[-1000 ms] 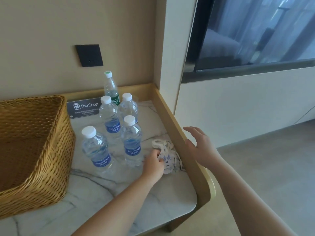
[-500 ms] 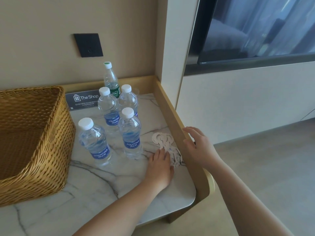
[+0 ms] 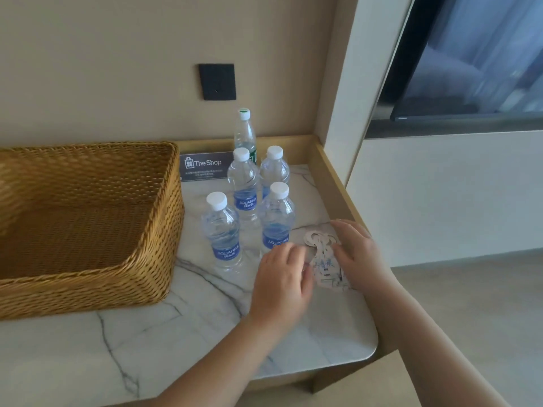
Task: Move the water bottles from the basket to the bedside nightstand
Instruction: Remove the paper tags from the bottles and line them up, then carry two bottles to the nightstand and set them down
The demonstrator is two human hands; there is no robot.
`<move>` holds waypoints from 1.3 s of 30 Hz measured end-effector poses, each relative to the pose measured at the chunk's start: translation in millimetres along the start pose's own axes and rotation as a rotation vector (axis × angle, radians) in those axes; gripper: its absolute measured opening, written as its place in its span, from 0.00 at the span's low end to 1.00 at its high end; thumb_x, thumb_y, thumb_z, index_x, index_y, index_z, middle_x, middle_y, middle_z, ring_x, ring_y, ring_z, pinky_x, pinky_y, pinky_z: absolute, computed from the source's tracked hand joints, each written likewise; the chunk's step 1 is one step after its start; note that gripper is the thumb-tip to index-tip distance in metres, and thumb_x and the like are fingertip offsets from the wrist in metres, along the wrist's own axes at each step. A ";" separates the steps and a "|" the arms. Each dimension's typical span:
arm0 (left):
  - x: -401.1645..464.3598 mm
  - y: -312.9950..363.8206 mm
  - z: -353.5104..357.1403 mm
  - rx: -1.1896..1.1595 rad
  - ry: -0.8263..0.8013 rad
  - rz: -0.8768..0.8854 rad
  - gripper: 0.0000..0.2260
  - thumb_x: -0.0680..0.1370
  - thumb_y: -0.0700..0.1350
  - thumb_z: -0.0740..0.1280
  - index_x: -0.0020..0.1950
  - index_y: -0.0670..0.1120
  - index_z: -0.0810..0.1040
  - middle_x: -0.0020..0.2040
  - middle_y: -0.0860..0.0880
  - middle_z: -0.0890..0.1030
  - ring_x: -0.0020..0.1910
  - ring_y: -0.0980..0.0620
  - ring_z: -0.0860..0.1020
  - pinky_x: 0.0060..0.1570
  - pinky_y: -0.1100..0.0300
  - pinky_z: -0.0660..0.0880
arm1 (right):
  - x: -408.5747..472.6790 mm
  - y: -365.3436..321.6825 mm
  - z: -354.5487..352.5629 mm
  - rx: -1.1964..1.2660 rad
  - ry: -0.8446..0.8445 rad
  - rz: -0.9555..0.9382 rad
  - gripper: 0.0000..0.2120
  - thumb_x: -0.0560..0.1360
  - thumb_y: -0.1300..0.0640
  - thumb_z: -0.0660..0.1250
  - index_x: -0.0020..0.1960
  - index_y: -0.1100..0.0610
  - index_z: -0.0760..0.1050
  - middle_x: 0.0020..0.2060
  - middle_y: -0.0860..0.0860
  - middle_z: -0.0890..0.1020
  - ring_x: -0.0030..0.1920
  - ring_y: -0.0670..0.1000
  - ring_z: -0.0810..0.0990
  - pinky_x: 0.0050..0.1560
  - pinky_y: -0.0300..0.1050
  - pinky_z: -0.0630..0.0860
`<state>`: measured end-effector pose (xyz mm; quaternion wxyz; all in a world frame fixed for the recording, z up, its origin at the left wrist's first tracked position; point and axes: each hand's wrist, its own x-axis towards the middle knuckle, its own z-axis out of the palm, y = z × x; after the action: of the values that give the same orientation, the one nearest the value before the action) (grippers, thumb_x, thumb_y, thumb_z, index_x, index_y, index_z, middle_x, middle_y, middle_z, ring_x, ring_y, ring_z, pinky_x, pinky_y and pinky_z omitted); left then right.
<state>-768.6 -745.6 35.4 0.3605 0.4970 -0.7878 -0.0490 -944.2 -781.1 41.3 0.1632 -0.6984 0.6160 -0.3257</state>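
Hotel guest room — minibar corner

A "The Shop" sign [image 3: 203, 167] beside bottled water [image 3: 246, 183] on a marble counter [image 3: 205, 327], a wall-mounted TV [image 3: 476, 60] reflecting a bed.

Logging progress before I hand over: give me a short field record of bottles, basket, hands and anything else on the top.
bottles: five upright on the marble top, four blue-label bottles and one green-label bottle behind
basket: left of the bottles, no bottle visible inside
left hand: beside the paper tags, grip unclear
right hand: fingers straight, at the tags' right side
sign: reads The Shop, behind the bottles
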 end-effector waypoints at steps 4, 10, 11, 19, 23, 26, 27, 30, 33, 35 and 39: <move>-10.9 -19.9 -47.5 0.026 0.350 -0.020 0.07 0.76 0.41 0.64 0.51 0.41 0.79 0.49 0.44 0.77 0.49 0.45 0.75 0.49 0.52 0.72 | 2.4 -23.8 21.3 0.061 0.021 -0.011 0.18 0.76 0.58 0.64 0.66 0.52 0.72 0.61 0.47 0.75 0.59 0.47 0.74 0.56 0.36 0.64; 0.9 -62.0 -68.2 0.048 0.512 -0.189 0.22 0.72 0.43 0.70 0.61 0.34 0.72 0.58 0.37 0.73 0.59 0.40 0.71 0.62 0.51 0.68 | 16.7 -54.0 53.1 0.172 0.115 0.029 0.26 0.73 0.48 0.69 0.69 0.53 0.67 0.63 0.49 0.72 0.58 0.45 0.73 0.55 0.41 0.69; 4.0 -68.5 -67.1 0.028 0.491 -0.220 0.26 0.71 0.45 0.72 0.64 0.33 0.70 0.60 0.37 0.72 0.61 0.41 0.70 0.63 0.52 0.67 | 20.0 -56.2 57.4 0.188 0.120 0.033 0.30 0.72 0.47 0.70 0.70 0.53 0.65 0.65 0.49 0.71 0.61 0.47 0.72 0.57 0.44 0.70; 25.0 -104.4 -47.6 -0.356 0.253 -0.440 0.47 0.65 0.57 0.77 0.77 0.49 0.56 0.72 0.49 0.64 0.69 0.60 0.62 0.61 0.79 0.56 | 50.0 -69.0 72.7 0.356 0.067 0.058 0.46 0.61 0.34 0.74 0.72 0.38 0.54 0.70 0.41 0.66 0.68 0.42 0.67 0.62 0.46 0.69; 29.4 -114.4 -44.6 -0.383 0.229 -0.433 0.36 0.63 0.59 0.78 0.67 0.53 0.68 0.62 0.56 0.75 0.62 0.59 0.72 0.57 0.73 0.67 | 52.9 -74.0 78.2 0.387 0.078 0.026 0.44 0.63 0.39 0.76 0.71 0.36 0.54 0.69 0.36 0.68 0.66 0.38 0.68 0.59 0.36 0.67; 29.1 -116.8 -45.1 -0.356 0.269 -0.399 0.30 0.63 0.55 0.79 0.59 0.49 0.71 0.53 0.53 0.80 0.53 0.54 0.78 0.51 0.61 0.74 | 54.2 -73.3 83.0 0.373 0.043 0.114 0.35 0.61 0.37 0.75 0.62 0.37 0.62 0.56 0.40 0.80 0.53 0.44 0.80 0.51 0.44 0.76; 28.3 -117.4 -45.3 -0.353 0.277 -0.389 0.29 0.63 0.53 0.80 0.59 0.48 0.72 0.52 0.52 0.80 0.51 0.53 0.78 0.50 0.61 0.75 | 53.7 -73.1 84.3 0.369 0.038 0.134 0.33 0.60 0.37 0.75 0.60 0.38 0.63 0.52 0.41 0.82 0.50 0.45 0.81 0.47 0.44 0.76; 26.7 -118.0 -47.2 -0.338 0.277 -0.371 0.28 0.63 0.51 0.80 0.57 0.48 0.72 0.50 0.52 0.80 0.48 0.53 0.79 0.47 0.64 0.73 | 47.0 -75.8 85.2 0.355 0.081 0.153 0.30 0.61 0.37 0.74 0.57 0.39 0.63 0.48 0.40 0.82 0.44 0.40 0.82 0.40 0.40 0.73; 24.7 -118.3 -49.8 -0.340 0.260 -0.360 0.26 0.63 0.51 0.79 0.54 0.51 0.71 0.48 0.54 0.79 0.47 0.54 0.78 0.45 0.69 0.71 | 34.5 -82.6 85.0 0.308 0.143 0.164 0.27 0.60 0.37 0.73 0.52 0.37 0.62 0.43 0.38 0.82 0.41 0.35 0.80 0.35 0.34 0.69; 21.4 -117.2 -53.0 -0.334 0.243 -0.345 0.26 0.63 0.52 0.79 0.53 0.53 0.69 0.46 0.56 0.78 0.44 0.56 0.77 0.42 0.75 0.68 | 23.7 -87.0 86.1 0.305 0.172 0.178 0.25 0.61 0.38 0.73 0.51 0.37 0.63 0.42 0.38 0.83 0.40 0.34 0.80 0.35 0.32 0.69; 12.0 -119.4 -60.1 -0.401 0.172 -0.270 0.26 0.63 0.51 0.79 0.53 0.55 0.68 0.47 0.55 0.78 0.45 0.56 0.77 0.43 0.71 0.70 | -1.7 -97.0 90.1 0.301 0.253 0.249 0.26 0.60 0.38 0.74 0.51 0.37 0.64 0.44 0.36 0.81 0.43 0.36 0.80 0.38 0.38 0.73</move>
<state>-645.1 -798.3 33.9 0.5079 0.5186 -0.6552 -0.2093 -811.9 -776.9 35.8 0.2259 -0.5384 0.6574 -0.4764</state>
